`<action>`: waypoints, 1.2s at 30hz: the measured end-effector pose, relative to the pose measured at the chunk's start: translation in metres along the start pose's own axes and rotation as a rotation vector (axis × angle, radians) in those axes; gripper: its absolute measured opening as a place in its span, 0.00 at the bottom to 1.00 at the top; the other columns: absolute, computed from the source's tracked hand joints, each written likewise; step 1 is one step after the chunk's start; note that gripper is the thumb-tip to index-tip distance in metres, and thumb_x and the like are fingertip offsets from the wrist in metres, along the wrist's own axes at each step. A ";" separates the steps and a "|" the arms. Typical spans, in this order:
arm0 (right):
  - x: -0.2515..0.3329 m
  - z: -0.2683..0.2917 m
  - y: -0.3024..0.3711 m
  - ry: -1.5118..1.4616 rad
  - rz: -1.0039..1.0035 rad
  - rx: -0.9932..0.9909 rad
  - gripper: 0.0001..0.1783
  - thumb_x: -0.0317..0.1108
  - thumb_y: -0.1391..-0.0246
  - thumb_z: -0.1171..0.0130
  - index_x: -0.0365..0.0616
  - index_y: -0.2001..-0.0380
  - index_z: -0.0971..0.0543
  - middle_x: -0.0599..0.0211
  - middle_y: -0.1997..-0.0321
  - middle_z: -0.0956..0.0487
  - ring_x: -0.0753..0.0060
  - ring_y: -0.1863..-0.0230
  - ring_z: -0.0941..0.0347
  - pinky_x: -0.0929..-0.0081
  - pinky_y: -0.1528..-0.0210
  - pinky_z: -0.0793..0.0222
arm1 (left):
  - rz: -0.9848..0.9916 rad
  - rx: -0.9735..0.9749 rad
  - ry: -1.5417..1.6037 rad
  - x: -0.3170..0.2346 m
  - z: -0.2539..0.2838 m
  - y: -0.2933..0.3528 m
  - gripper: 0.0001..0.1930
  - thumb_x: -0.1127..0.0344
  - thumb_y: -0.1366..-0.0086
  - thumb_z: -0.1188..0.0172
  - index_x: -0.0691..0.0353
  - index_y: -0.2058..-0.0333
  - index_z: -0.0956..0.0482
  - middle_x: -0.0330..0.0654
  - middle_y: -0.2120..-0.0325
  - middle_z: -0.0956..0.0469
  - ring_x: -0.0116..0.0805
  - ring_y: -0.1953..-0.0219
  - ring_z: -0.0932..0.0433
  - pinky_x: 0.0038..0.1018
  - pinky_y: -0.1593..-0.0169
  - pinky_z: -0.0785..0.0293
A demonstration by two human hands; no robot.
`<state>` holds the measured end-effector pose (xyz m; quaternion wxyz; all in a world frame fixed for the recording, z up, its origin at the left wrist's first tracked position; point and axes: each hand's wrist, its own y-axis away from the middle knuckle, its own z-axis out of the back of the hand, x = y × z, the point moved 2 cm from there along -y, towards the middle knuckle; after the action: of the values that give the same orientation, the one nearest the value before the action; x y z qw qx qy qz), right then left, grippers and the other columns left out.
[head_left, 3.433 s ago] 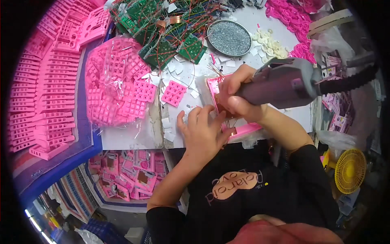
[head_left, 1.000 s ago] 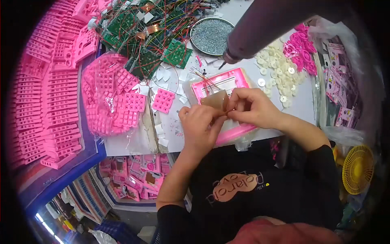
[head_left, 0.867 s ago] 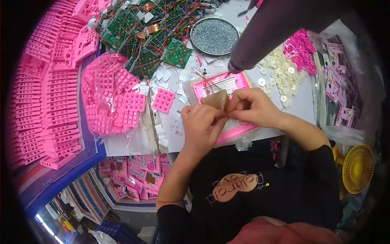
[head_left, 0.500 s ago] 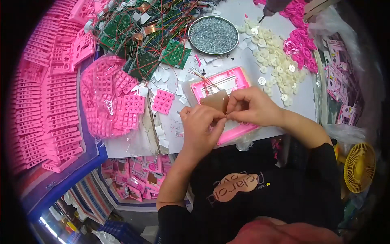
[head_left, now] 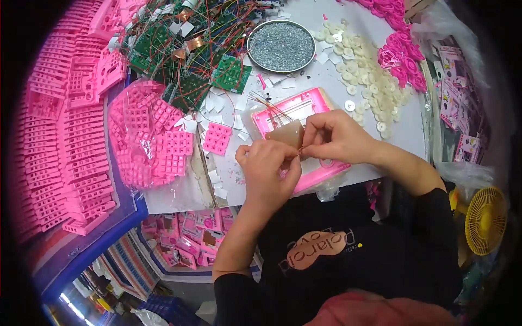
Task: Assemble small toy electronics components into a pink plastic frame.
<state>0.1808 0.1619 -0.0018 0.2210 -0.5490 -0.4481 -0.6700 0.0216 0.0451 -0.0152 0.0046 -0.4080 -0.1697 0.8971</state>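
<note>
I'm watching the left hand (head_left: 270,167) and right hand (head_left: 338,137) meeting, fingers bent, beside a brown panel (head_left: 286,132); what they're gripping, I can't tell. The panel is lying over a pink plastic casing (head_left: 319,177).

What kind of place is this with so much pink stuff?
Probably a workshop where little electronic things get put together: there are stacked pink plastic parts, green circuit boards and lots of tiny silvery bits.
</note>
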 end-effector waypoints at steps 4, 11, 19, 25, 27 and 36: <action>-0.001 -0.002 0.000 0.029 -0.002 0.001 0.06 0.25 0.48 0.31 0.38 0.71 0.20 0.73 0.76 0.20 0.88 0.75 0.26 0.85 0.73 0.32 | 0.022 0.020 0.041 0.000 0.000 0.002 0.06 0.71 0.49 0.34 0.53 0.73 0.21 0.31 0.74 0.23 0.32 0.67 0.25 0.35 0.56 0.45; -0.004 -0.011 0.005 0.461 0.531 -0.195 0.08 0.24 0.49 0.33 0.40 0.65 0.20 0.65 0.64 0.18 0.74 0.67 0.21 0.77 0.68 0.26 | 0.177 0.067 0.257 0.001 0.002 0.005 0.04 0.72 0.46 0.34 0.56 0.71 0.20 0.35 0.73 0.22 0.34 0.68 0.25 0.35 0.55 0.41; -0.015 -0.028 0.019 0.578 0.615 -0.246 0.10 0.26 0.51 0.34 0.40 0.63 0.20 0.60 0.62 0.20 0.58 0.69 0.20 0.67 0.69 0.23 | 0.170 0.057 0.290 0.003 0.001 0.009 0.04 0.76 0.46 0.34 0.62 0.70 0.20 0.39 0.73 0.21 0.33 0.69 0.25 0.30 0.60 0.32; -0.013 -0.027 0.020 0.642 0.725 -0.303 0.11 0.25 0.52 0.34 0.40 0.62 0.20 0.61 0.61 0.19 0.55 0.63 0.20 0.65 0.62 0.23 | 0.135 0.055 0.133 -0.006 0.005 0.003 0.05 0.74 0.46 0.33 0.60 0.71 0.21 0.37 0.73 0.20 0.34 0.69 0.24 0.31 0.59 0.37; -0.012 -0.027 0.020 0.627 0.722 -0.299 0.11 0.25 0.52 0.34 0.40 0.62 0.20 0.60 0.62 0.19 0.55 0.64 0.20 0.65 0.63 0.23 | 0.149 0.042 0.119 -0.006 0.004 0.004 0.05 0.73 0.45 0.33 0.60 0.71 0.21 0.37 0.73 0.20 0.34 0.69 0.24 0.30 0.57 0.37; -0.018 -0.024 0.021 0.573 0.598 -0.272 0.11 0.26 0.51 0.33 0.40 0.63 0.19 0.59 0.66 0.19 0.56 0.69 0.20 0.65 0.67 0.23 | 0.132 0.047 0.134 -0.004 0.002 0.006 0.04 0.73 0.45 0.33 0.59 0.70 0.20 0.37 0.72 0.20 0.33 0.69 0.24 0.31 0.55 0.39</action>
<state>0.1900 0.1277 -0.0110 0.4463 -0.4707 -0.0974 -0.7548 0.0234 0.0386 -0.0127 -0.0339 -0.4771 -0.1206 0.8699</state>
